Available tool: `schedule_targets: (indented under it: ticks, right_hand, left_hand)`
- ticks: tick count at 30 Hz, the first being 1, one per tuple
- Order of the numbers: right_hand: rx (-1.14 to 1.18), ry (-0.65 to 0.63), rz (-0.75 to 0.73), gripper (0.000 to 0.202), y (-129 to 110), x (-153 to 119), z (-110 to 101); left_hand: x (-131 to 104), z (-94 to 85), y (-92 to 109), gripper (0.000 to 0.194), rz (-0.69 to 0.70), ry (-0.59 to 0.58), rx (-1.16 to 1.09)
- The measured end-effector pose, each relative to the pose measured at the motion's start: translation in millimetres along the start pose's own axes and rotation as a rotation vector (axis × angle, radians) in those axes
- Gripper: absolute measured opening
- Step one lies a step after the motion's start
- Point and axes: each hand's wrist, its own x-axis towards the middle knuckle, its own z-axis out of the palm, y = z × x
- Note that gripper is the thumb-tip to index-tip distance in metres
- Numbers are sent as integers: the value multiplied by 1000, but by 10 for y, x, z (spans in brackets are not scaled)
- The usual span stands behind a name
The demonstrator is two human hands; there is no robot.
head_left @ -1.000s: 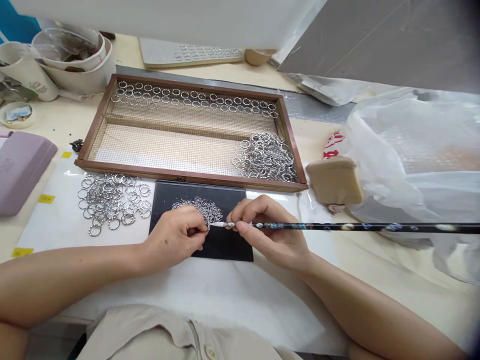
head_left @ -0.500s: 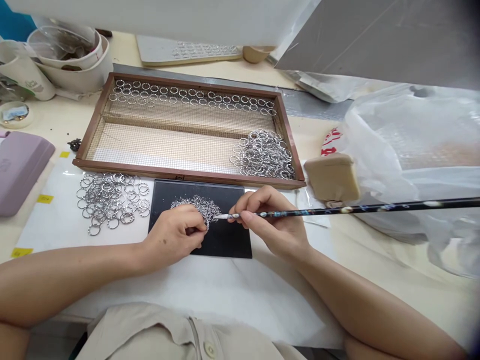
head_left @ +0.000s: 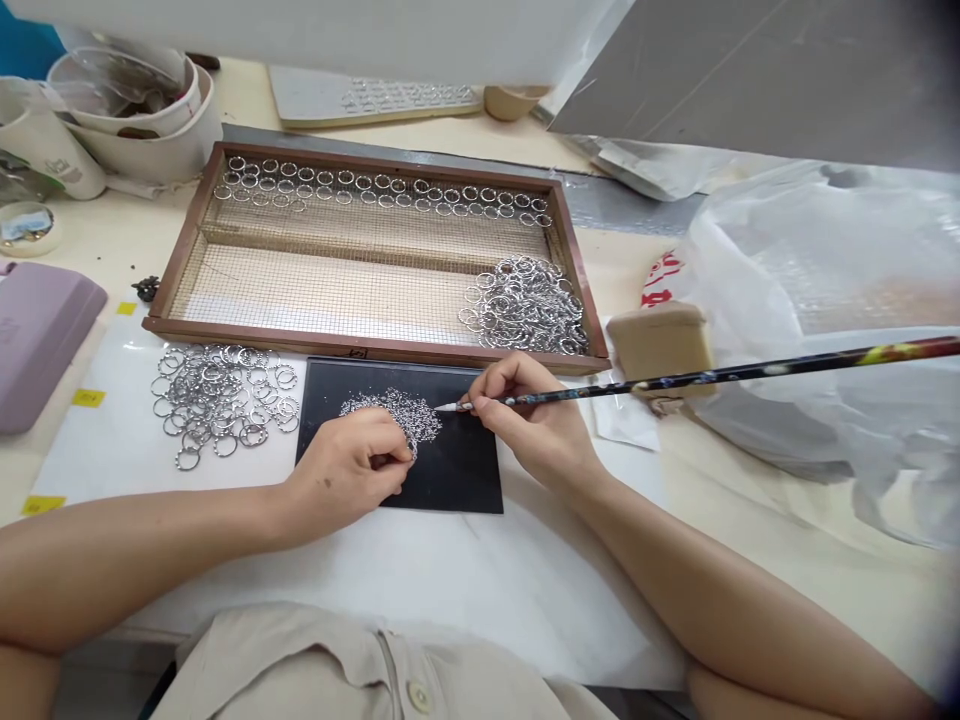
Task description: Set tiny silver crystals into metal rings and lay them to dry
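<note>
A black mat (head_left: 450, 480) lies on white paper, with a heap of tiny silvery beads (head_left: 405, 405) on it. My left hand (head_left: 352, 465) rests over the mat's left part, thumb and fingertips pinched on a small ring (head_left: 412, 450) that is mostly hidden. My right hand (head_left: 529, 415) is closed around a thin dark patterned stick (head_left: 645, 384), whose white tip points at the right edge of the bead heap. Loose silver rings (head_left: 217, 395) are piled on the paper left of the mat.
Behind the mat is a wood-framed mesh tray (head_left: 375, 347) holding rows of rings and a ring pile (head_left: 532, 305). A tan block (head_left: 660, 345) and plastic bags (head_left: 832, 280) lie to the right; a mauve case (head_left: 45, 340) and tubs (head_left: 150, 150) stand left.
My right hand has moved slightly up and away from me, and the stick's tip has shifted up along the bead heap's edge. My left hand keeps its pinch in place.
</note>
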Motion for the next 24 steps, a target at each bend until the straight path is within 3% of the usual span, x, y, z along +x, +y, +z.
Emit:
schedule_targets:
  ticks: [24]
  right_hand:
    - [-58, 14, -45, 17, -30, 16, 54]
  left_hand:
    - [1, 5, 9, 16, -85, -3, -104]
